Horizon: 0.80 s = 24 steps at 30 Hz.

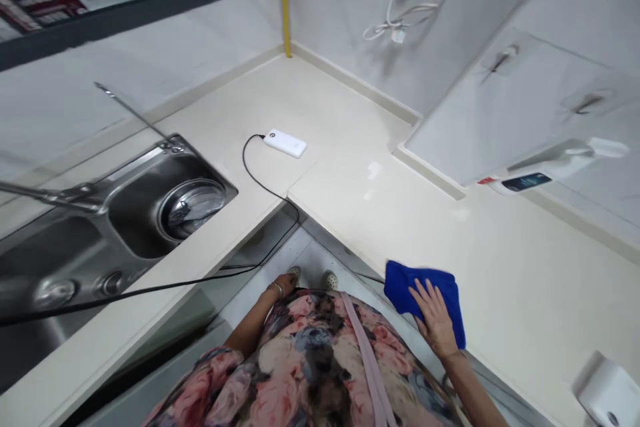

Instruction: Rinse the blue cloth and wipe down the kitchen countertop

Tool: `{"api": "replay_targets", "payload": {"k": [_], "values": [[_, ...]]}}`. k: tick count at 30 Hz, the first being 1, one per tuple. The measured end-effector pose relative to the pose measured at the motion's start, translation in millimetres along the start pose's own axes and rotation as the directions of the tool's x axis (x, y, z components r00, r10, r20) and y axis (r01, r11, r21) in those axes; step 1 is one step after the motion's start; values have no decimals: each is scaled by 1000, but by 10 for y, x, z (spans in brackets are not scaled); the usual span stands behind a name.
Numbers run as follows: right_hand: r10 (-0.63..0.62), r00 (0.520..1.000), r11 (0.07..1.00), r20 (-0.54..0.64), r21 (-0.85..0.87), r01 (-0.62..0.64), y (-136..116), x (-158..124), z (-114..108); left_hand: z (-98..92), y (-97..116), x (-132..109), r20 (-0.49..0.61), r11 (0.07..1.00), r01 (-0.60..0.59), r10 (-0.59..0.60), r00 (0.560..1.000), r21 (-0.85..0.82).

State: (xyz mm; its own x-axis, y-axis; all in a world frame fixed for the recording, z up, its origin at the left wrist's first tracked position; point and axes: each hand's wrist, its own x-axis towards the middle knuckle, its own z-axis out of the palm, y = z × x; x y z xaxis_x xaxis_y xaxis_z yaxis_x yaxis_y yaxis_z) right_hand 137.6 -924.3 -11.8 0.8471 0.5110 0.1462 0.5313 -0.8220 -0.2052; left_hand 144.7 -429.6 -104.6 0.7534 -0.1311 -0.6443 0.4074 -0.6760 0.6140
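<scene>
A blue cloth [399, 287] lies on the cream countertop [505, 293] along its front edge, one corner reaching over the edge. My right hand [436, 320] rests flat on top of this cloth, fingers stretched out and apart. Beside my body, over the floor gap between the two counter runs, hangs my left hand [286, 283], with a bracelet at the wrist. It touches no counter, and its fingers are too small and partly hidden to read.
A white power bank [285, 143] with a black cable [265, 183] lies near the counter corner; the cable crosses the gap and the sink [145, 213]. A metal bowl [173, 213] sits in the sink. At right are a wall-side device [525, 182] and a white box [613, 393].
</scene>
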Motion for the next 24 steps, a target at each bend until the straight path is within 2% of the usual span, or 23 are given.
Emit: {"api": "replay_targets", "payload": {"k": [3, 5, 8, 11, 13, 15, 19, 21, 24], "values": [[70, 989, 981, -131, 190, -44, -89, 143, 102, -44, 152, -37, -29, 996, 76, -77, 997, -35], [181, 967, 945, -181, 303, -121, -200, 360, 140, -87, 302, -68, -26, 995, 59, -61, 998, -76], [343, 917, 865, -205, 449, -223, -409, 806, 110, -167, 580, -139, 2, 989, -29, 30, 1000, -147], [405, 896, 787, -182, 569, -240, -673, 1270, 12, -246, 860, -248, 32, 922, -168, 190, 981, -349], [408, 902, 725, -142, 651, -225, -885, 1531, -52, -273, 1010, -331, 61, 812, -206, 284, 957, -546], [404, 909, 640, -103, 742, -200, -1115, 1740, -97, -263, 1127, -405, 82, 691, -185, 334, 939, -699], [398, 917, 461, -13, 867, -188, -1561, 2019, -122, -155, 1352, -500, -3, 520, -205, 362, 932, -829], [339, 940, 419, 29, 890, -178, -1738, 2105, -120, -108, 1482, -541, -71, 501, -243, 337, 939, -830], [215, 974, 370, 75, 916, -152, -1888, 2188, -136, -126, 1578, -662, -135, 584, -288, 292, 947, -759]]}}
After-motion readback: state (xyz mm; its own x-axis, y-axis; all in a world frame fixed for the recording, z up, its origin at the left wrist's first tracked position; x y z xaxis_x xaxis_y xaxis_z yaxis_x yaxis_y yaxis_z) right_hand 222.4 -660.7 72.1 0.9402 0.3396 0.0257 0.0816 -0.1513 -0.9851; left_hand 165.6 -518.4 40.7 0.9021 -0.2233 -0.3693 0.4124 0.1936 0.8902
